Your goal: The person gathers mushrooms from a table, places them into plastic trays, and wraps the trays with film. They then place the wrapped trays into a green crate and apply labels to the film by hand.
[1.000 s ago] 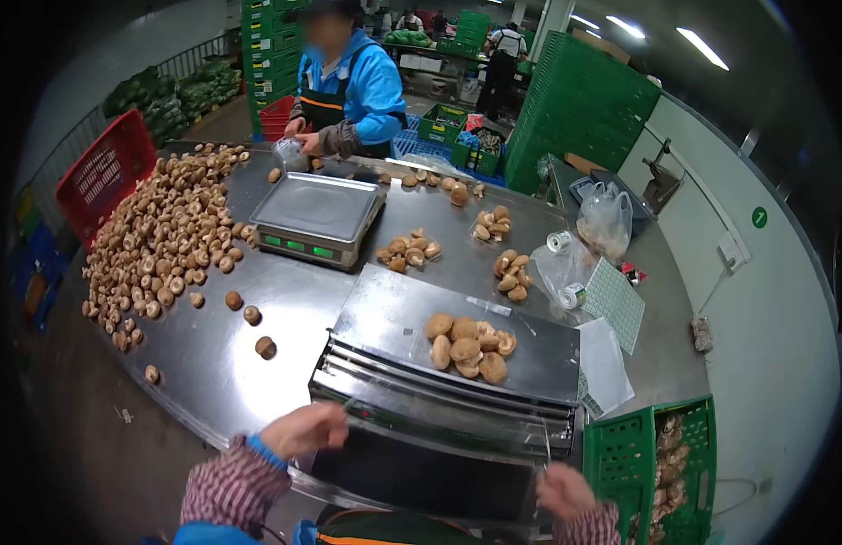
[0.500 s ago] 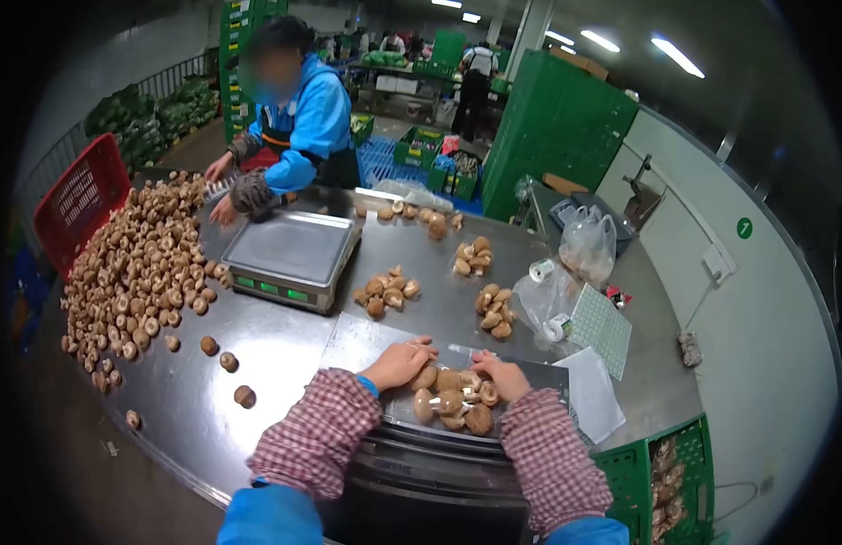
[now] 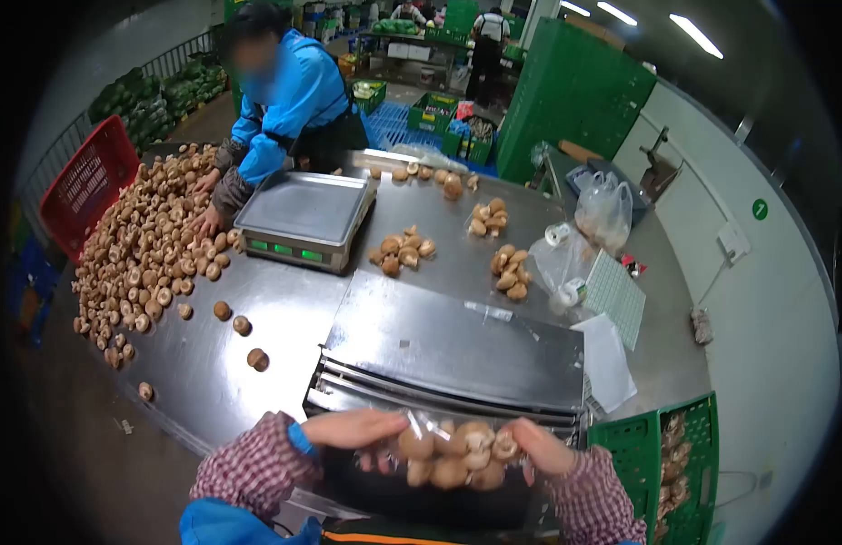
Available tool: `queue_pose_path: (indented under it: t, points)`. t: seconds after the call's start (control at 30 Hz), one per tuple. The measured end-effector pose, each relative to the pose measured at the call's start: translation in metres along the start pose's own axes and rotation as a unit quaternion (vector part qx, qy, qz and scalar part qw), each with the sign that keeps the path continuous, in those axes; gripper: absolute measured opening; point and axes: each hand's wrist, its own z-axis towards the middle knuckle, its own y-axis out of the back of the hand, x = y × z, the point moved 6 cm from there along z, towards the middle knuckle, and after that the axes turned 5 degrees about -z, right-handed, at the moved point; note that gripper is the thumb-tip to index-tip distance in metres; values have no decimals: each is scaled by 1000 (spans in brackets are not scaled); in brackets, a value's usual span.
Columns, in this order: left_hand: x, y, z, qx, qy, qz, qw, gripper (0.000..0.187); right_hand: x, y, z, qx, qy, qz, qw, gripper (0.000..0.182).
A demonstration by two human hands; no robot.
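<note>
My left hand [image 3: 359,431] and my right hand [image 3: 543,449] grip the two ends of a pack of mushrooms [image 3: 453,454]. Shiny clear film covers the brown caps and pale stems. The pack is held up over the dark front of a film-wrapping machine, on the near side of its flat metal plate [image 3: 439,331]. Fingers of both hands are partly hidden behind or under the pack. Beyond the plate lie small groups of mushrooms [image 3: 402,250] on the steel table [image 3: 284,291].
At left a large mushroom heap [image 3: 153,250] lies by a tipped red crate [image 3: 89,186]. A scale [image 3: 303,213] stands beside a co-worker [image 3: 298,91], whose hands are in the heap. A green crate [image 3: 625,445] holds packs at lower right. Plastic bags [image 3: 602,218] lie at right.
Both my hands have lifted the mushroom pack off the metal plate and brought it nearer to me. The co-worker's hands have moved down onto the mushroom heap. The view has shifted slightly.
</note>
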Motion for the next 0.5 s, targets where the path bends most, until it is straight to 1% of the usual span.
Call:
queue_pose_path:
  t: [0.03, 0.07, 0.1, 0.13, 0.17, 0.2, 0.23, 0.27, 0.3, 0.33, 0.37, 0.4, 0.43, 0.47, 0.5]
  points:
    - [13, -13, -14, 6, 41, -3, 999, 54, -15, -14, -11, 15, -27, -2, 1000, 37]
    - [40, -17, -21, -19, 25, -66, 997, 45, -34, -24, -14, 23, -40, 6, 999, 37]
    - [61, -16, -26, -16, 39, -76, 996, 45, -52, -32, -13, 13, -13, 4, 1000, 36]
    - [80, -8, -29, -68, 26, -78, 994, 40, -65, -38, -12, 2, 16, -1, 1000, 35]
    - [97, -4, -28, -121, 10, -78, 990, 36, -69, -39, -10, 14, -5, -4, 1000, 37]
    - [113, -2, -25, -187, 36, -145, 971, 28, -69, -40, -15, -14, -20, 29, 999, 38]
    - [118, -5, -24, -248, -12, -235, 940, 27, -69, -42, -18, -46, -30, 62, 997, 39]
    - [118, -8, -26, -282, -61, -231, 929, 27, -97, -33, -23, -105, -79, 124, 984, 40]
    - [119, -12, -28, -313, -108, -227, 916, 26, -109, -28, -37, -174, -41, 103, 978, 38]
    - [126, -9, -30, -413, -149, -111, 891, 26, -124, -34, -48, -198, -31, 64, 978, 35]
    - [117, -13, -34, -475, -176, -33, 861, 26, -140, -40, -56, -220, -22, 24, 975, 32]
    - [113, -17, -28, -489, -196, -97, 845, 26, -136, -47, -59, -255, 47, -182, 948, 25]
    - [111, -19, -23, -499, -215, -158, 824, 25, -147, -50, -61, -299, 6, -169, 939, 21]
    - [106, -17, -24, -530, -234, -89, 810, 24, -143, -53, -61, -355, 19, -75, 932, 20]
    - [115, -14, -23, -545, -246, -161, 785, 23, -143, -54, -64, -405, 30, 19, 913, 20]
